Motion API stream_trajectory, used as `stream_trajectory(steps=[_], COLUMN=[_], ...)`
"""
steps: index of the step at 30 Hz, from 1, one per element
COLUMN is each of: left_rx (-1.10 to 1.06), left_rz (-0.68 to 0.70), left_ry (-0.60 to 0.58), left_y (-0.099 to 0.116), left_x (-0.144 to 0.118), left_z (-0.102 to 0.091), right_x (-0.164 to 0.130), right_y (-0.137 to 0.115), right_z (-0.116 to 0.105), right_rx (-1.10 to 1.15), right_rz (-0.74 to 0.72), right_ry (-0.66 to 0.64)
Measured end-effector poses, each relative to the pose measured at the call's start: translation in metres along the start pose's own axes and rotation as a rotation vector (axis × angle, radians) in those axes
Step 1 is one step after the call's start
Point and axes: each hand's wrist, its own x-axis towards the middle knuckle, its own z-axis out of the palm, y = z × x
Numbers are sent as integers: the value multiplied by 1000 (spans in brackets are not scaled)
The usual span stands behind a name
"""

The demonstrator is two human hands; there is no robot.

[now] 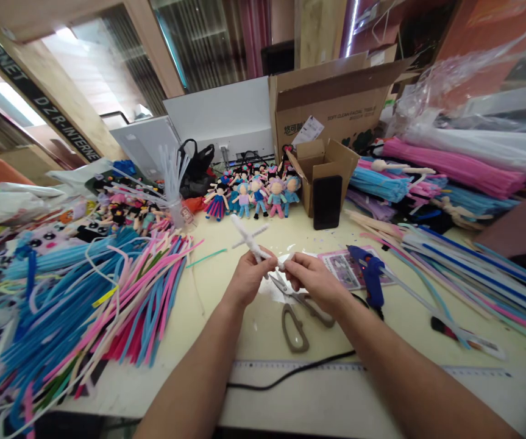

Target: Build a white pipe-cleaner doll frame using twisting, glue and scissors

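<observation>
Across the cream worktop (263, 344), chenille dolls (257, 195) cluster beyond my grip. My left hand (250, 277) holds a white chenille-stem cross (247, 237); my right hand (312, 275) pinches what looks like its near end, presumably for steadiness. Scissors (294, 295) lie beneath, the glue gun (372, 277) rightward, both apparently kept within reach.

I see taupe-handled scissors (291, 296), a white cross-shaped piece (249, 238) beyond them, a blue glue gun (372, 275) to their right.
</observation>
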Motion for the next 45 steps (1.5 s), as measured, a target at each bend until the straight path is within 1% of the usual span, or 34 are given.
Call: stream_trajectory(steps=[3, 6, 9, 12, 14, 16, 19, 22, 24, 25, 27, 30, 34, 39, 42, 45], left_rx=[-49, -85, -119, -124, -103, -92, -101, -87, -102, -120, -161, -230, -296, -257, -247, -246], left_rz=[6, 29, 59, 70, 56, 34, 9, 11, 3, -13, -48, -79, -41, -26, -9, 19], left_ry=[-25, -34, -53, -60, -28, 35, 142, 219, 246, 255, 272, 253, 165, 55, 29, 22], left_y=[0, -2, -2, -3, -5, -6, -9, -9, -8, -8, -7, -7, -5, 2, 4, 4], left_x=[-1, -2, -2, -3, -2, -1, 2, 5, 5, 5, 5, 5, 4, 0, -1, -1], left_z=[2, 3, 4, 6, 7, 8, 7, 5, 4, 4, 4, 3, 0, -2, -4, -7], right_x=[0, -1, -3, -3, -1, 1, 4, 2, 0, -1, -3, -3, -2, -4, -5, -6], right_y=[1, 3, 3, 3, 3, 5, 5, 4, 3, 3, 4, 6, 6, 0, -2, -2], right_z=[0, -1, 0, 2, 3, 3, -1, -5, -6, -6, -5, -5, -6, -8, -7, -7], right_rx=[233, 414, 518, 537, 479, 345, 18, -380, -603, -686, -787, -828, -808, -778, -761, -742], right_rz=[132, 211, 239, 204, 143, 57, -119, -344, -479, -530, -591, -614, -601, -626, -655, -738], right_ry=[-101, -189, -220, -197, -151, -74, 79, 212, 238, 230, 202, 192, 229, 305, 333, 334])
